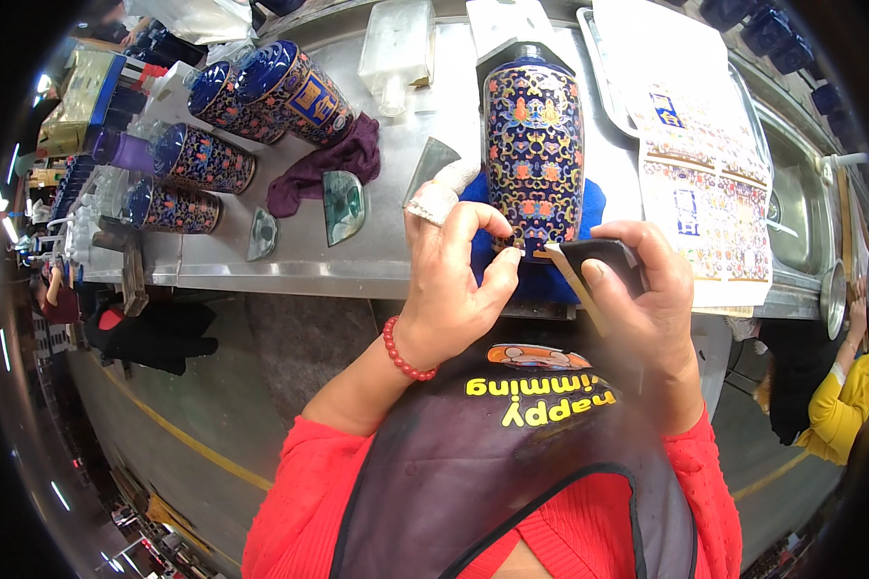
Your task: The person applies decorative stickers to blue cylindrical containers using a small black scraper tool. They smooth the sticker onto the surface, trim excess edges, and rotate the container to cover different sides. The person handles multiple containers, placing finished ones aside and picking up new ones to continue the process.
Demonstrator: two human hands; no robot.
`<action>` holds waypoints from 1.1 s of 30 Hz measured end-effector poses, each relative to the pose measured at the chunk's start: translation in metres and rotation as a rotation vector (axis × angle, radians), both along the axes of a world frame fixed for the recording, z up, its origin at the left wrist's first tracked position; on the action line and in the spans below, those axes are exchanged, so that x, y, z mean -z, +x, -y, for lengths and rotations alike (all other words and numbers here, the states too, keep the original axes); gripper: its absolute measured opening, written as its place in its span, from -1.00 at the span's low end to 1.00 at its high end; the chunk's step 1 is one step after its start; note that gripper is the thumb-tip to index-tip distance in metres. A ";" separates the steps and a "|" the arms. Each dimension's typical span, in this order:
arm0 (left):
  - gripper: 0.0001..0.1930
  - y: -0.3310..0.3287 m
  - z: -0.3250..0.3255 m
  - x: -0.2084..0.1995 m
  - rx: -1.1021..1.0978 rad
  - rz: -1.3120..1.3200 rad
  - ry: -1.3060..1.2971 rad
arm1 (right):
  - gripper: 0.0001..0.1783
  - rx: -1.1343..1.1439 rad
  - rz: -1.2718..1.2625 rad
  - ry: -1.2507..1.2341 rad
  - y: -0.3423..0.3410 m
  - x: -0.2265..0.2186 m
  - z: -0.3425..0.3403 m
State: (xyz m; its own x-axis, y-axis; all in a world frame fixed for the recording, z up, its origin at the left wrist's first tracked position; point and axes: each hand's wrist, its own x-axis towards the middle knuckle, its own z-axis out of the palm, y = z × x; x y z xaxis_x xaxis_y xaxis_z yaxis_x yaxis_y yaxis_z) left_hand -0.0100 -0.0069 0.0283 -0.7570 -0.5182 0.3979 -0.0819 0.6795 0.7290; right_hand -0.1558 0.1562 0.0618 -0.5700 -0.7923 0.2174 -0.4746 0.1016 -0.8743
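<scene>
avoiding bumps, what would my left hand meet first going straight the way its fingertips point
The left hand would likely meet the near end of the long dark blue floral bottle; contact is hard to tell.

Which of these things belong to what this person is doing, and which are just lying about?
Apparently in use: patterned bottle on blue cloth, dark pad in the right hand.

Seemingly lying about: purple cloth, clear bottle, green slabs.

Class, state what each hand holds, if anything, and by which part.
Right hand: a flat tool, gripped by its black part. Left hand: near the bottle's base; whether it holds anything cannot be told.
</scene>
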 end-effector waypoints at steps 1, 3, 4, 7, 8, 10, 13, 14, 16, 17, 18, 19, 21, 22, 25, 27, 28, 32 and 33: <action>-0.84 -0.001 0.000 0.000 -0.013 0.009 -0.028 | -0.71 -0.007 0.041 0.018 0.000 0.000 -0.001; -0.86 -0.003 -0.001 0.000 -0.011 0.009 -0.077 | -0.71 -0.003 0.019 0.024 0.000 -0.001 -0.003; -0.86 -0.003 0.000 -0.001 0.004 0.000 -0.097 | -0.71 -0.004 0.012 0.037 0.000 0.000 -0.003; -0.90 -0.005 -0.001 -0.003 0.026 -0.015 -0.077 | -0.71 0.000 -0.005 0.033 -0.001 0.001 -0.005; -0.91 -0.005 -0.001 -0.003 0.033 -0.019 -0.055 | -0.71 0.002 0.010 0.028 -0.002 0.002 -0.005; -0.91 -0.003 0.000 -0.001 0.065 -0.047 0.009 | -0.71 0.008 0.049 0.024 -0.002 0.003 -0.005; -0.87 0.004 0.001 0.006 0.104 -0.128 0.225 | -0.73 0.016 0.069 0.019 -0.002 0.005 -0.007; -0.86 0.006 0.001 0.010 0.110 -0.160 0.314 | -0.73 0.016 0.065 0.019 -0.003 0.005 -0.008; -0.76 0.011 0.002 0.018 0.064 -0.134 0.145 | -0.73 0.018 0.058 0.018 -0.004 0.007 -0.009; -0.74 0.013 0.001 0.022 0.050 -0.139 0.113 | -0.73 0.026 0.032 0.002 -0.005 0.008 -0.009; -0.73 0.015 -0.001 0.026 0.047 -0.155 0.079 | -0.72 0.030 0.005 -0.013 -0.006 0.010 -0.009; -0.68 0.018 -0.004 0.028 0.049 -0.155 0.073 | -0.71 0.044 -0.019 -0.011 -0.007 0.011 -0.009; -0.66 0.022 -0.009 0.030 0.070 -0.137 0.085 | -0.71 0.027 -0.014 -0.052 -0.008 0.015 -0.008; -0.64 0.023 -0.011 0.031 0.088 -0.141 0.087 | -0.71 0.024 -0.011 -0.065 -0.009 0.017 -0.007; -0.58 0.026 -0.013 0.030 0.179 -0.147 0.077 | -0.72 0.016 -0.043 -0.095 -0.009 0.019 -0.006; -0.53 0.027 -0.013 0.030 0.192 -0.164 0.081 | -0.71 0.028 -0.024 -0.083 -0.009 0.019 -0.007; -0.50 0.027 -0.014 0.031 0.162 -0.165 0.071 | -0.71 0.034 -0.016 -0.079 -0.009 0.018 -0.008; -0.44 0.029 -0.018 0.032 0.094 -0.058 -0.195 | -0.71 0.035 0.021 -0.022 -0.008 0.013 -0.012; -0.42 0.029 -0.021 0.033 0.082 -0.016 -0.287 | -0.72 0.023 0.043 0.006 -0.007 0.012 -0.013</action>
